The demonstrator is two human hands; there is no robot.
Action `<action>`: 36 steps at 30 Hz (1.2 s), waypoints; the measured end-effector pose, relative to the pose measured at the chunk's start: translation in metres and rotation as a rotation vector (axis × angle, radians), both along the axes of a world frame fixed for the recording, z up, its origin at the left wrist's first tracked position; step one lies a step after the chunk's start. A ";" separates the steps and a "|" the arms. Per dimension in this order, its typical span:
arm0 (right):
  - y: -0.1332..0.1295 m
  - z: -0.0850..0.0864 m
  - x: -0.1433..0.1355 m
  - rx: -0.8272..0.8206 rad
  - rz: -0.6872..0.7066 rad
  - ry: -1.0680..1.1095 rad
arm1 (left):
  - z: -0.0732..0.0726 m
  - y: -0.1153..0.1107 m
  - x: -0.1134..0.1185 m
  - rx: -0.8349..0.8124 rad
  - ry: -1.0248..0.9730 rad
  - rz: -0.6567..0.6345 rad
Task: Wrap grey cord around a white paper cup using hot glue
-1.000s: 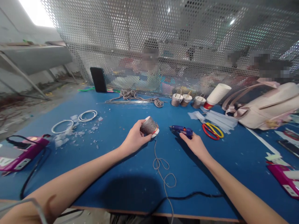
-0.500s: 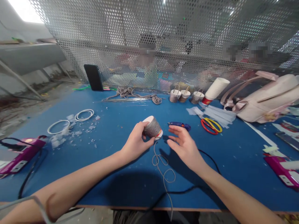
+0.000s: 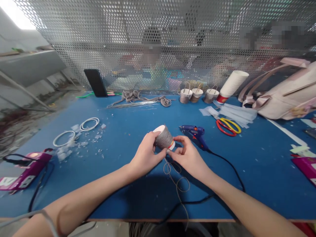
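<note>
A paper cup [image 3: 165, 138] wrapped in grey cord is tilted over the table, its white mouth toward the upper left. My left hand [image 3: 148, 149] grips its side, thumb below and fingers behind. At the cup's base, where a red and white band shows, my right hand [image 3: 184, 152] holds on with thumb and index finger. Loose grey cord [image 3: 177, 184] hangs from near the base in loops to the front edge. Just beyond my right hand lies a blue glue gun [image 3: 195, 130], its black cable running right.
Scissors [image 3: 228, 126], translucent strips [image 3: 240, 113], stacked paper cups [image 3: 233, 86] and a pale bag [image 3: 286, 93] lie right. Cord-wrapped cups [image 3: 186, 96], grey cord bundles [image 3: 133, 96] and a phone [image 3: 95, 83] line the back mesh. White rings [image 3: 89, 124] and a purple power strip [image 3: 28, 169] sit left.
My right hand has moved left from open air onto the cup's base, uncovering the glue gun. My left hand keeps its hold on the cup. The view has shifted slightly.
</note>
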State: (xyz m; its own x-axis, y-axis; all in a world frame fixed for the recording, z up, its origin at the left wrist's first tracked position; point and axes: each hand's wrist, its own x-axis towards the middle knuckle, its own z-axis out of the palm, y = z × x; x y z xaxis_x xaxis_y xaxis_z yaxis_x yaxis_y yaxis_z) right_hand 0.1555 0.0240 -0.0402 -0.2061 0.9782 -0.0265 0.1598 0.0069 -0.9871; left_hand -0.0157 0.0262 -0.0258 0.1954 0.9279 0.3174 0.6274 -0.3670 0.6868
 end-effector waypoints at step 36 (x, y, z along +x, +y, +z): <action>0.000 0.004 0.015 0.836 0.059 -0.433 | 0.013 -0.004 0.011 -0.321 -0.262 0.023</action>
State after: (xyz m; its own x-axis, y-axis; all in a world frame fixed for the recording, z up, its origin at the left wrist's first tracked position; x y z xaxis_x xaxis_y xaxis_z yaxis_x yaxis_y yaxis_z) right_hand 0.1702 0.0241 -0.0362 -0.3925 0.7031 0.5929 0.4886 0.7056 -0.5133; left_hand -0.0050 0.0224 -0.0131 0.1242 0.9911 0.0472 0.4214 -0.0957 0.9018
